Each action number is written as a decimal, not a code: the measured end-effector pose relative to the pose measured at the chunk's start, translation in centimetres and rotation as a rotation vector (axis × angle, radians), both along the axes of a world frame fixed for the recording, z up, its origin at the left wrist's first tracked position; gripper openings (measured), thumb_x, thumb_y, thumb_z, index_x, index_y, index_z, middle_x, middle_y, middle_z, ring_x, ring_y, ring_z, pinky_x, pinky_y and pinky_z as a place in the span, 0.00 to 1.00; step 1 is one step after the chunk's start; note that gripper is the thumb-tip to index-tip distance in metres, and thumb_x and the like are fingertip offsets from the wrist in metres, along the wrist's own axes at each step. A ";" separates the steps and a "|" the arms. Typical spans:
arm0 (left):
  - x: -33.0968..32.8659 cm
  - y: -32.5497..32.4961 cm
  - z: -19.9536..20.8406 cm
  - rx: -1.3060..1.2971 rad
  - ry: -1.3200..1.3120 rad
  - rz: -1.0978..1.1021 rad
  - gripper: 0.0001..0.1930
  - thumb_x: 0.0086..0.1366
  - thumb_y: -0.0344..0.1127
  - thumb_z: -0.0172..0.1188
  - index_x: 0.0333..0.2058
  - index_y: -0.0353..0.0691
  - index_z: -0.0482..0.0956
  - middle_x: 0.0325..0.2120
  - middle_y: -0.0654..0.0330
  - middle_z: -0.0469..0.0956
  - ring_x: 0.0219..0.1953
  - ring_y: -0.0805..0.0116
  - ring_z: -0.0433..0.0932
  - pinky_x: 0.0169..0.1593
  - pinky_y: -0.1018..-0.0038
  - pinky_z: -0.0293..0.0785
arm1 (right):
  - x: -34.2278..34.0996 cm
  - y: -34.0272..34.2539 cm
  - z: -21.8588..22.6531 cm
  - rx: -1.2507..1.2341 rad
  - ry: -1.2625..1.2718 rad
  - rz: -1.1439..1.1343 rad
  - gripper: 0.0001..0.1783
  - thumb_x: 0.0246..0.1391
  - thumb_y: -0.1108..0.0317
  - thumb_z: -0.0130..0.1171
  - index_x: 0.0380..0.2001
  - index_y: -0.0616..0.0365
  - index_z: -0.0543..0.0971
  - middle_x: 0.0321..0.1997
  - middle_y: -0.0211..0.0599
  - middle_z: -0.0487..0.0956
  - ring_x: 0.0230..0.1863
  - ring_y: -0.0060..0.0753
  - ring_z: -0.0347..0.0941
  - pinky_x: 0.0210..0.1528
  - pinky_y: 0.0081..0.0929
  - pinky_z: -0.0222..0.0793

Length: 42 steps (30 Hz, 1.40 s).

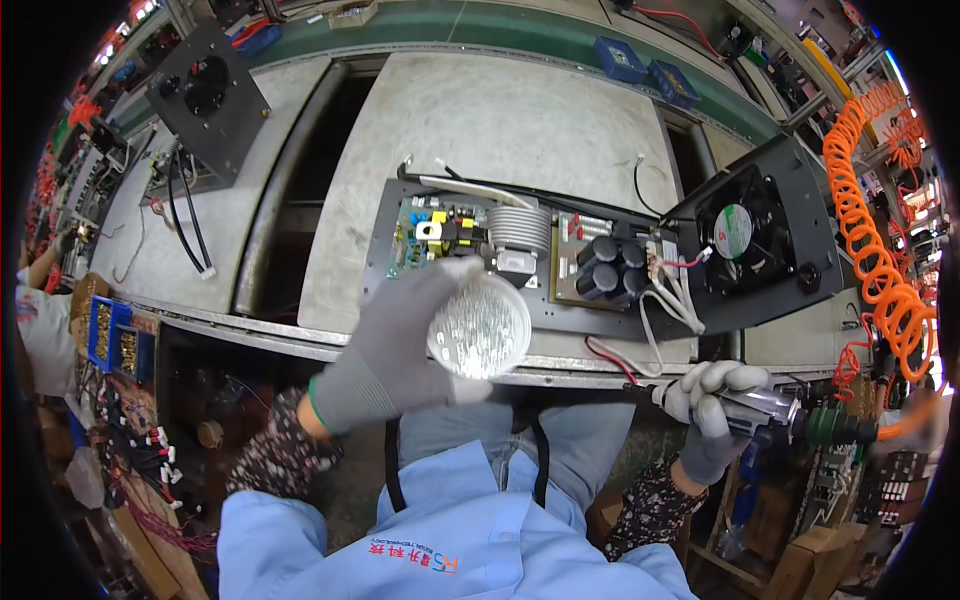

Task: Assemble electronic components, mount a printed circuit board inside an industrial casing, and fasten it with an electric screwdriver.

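My left hand [385, 340], in a grey glove with whitish fingertips, grips a round, clear, pale-rimmed tub [478, 328] by its side. Shiny silvery small pieces show in the tub, too fine to name. The tub is above the near edge of an open dark metal chassis [580, 319]. In that chassis sit a circuit board, a ribbed coil [520, 229] and several black capacitors [606, 262]. My right hand [712, 398], gloved alike, is wrapped round a silver air screwdriver [765, 406] at the bench's front edge. Its tip points left.
A panel with a black fan [742, 228] leans up at the chassis's right end. An orange coiled hose [860, 200] hangs at right. Another fan unit [205, 95] stands far left. Blue bins [620, 60] sit behind; loose wires [650, 310] droop over the near edge.
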<state>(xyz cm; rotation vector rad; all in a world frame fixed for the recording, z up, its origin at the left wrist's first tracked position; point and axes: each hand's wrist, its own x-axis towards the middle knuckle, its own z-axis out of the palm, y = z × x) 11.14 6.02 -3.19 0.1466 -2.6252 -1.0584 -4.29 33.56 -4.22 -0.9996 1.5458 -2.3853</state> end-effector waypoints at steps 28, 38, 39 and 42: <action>-2.7 9.8 -12.2 -0.087 0.026 0.169 0.46 0.37 0.57 0.68 0.54 0.37 0.66 0.46 0.55 0.69 0.48 0.56 0.67 0.61 0.55 0.51 | 1.9 -6.4 -1.9 0.212 0.065 0.096 0.21 0.45 0.84 0.54 0.44 0.59 0.66 0.35 0.41 0.70 0.25 0.30 0.67 0.21 0.26 0.68; -2.4 9.6 -12.1 -0.040 -0.019 0.152 0.47 0.38 0.54 0.69 0.56 0.34 0.64 0.47 0.54 0.68 0.50 0.56 0.65 0.59 0.55 0.54 | 1.1 -9.2 -2.9 0.302 0.071 0.077 0.20 0.45 0.82 0.56 0.43 0.62 0.66 0.37 0.46 0.72 0.31 0.33 0.71 0.27 0.27 0.72; -2.4 9.6 -12.3 -0.039 0.010 0.160 0.48 0.37 0.55 0.69 0.56 0.35 0.63 0.46 0.54 0.69 0.49 0.55 0.66 0.59 0.55 0.54 | 1.0 -9.3 -3.0 0.304 0.071 0.081 0.20 0.45 0.82 0.56 0.43 0.62 0.66 0.37 0.46 0.72 0.31 0.33 0.71 0.27 0.27 0.72; -2.4 9.6 -12.5 -0.034 0.031 0.168 0.48 0.37 0.55 0.69 0.56 0.35 0.63 0.45 0.54 0.69 0.49 0.54 0.67 0.59 0.54 0.53 | 0.7 -9.3 -3.4 0.362 0.022 0.084 0.21 0.45 0.83 0.56 0.44 0.60 0.66 0.37 0.46 0.72 0.31 0.33 0.71 0.26 0.27 0.71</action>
